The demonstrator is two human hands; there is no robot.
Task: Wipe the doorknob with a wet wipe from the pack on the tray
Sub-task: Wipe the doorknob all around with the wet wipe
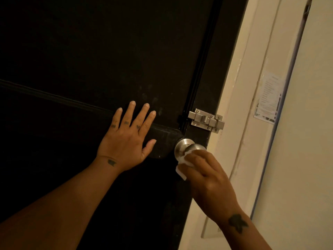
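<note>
A round silver doorknob [183, 146] sticks out from the right edge of a black door [90, 60]. My right hand [210, 179] is wrapped around the knob from below and the right, holding a white wet wipe [181, 167] against it; the wipe bunches under my fingers and hangs a little to the left. My left hand [127, 138] lies flat on the door left of the knob, fingers spread, holding nothing. The pack and the tray are out of view.
A silver slide bolt [207, 120] is screwed to the door just above the knob. The cream door frame [239, 123] runs along the right, and a printed paper notice [268, 98] is stuck to the wall beyond it.
</note>
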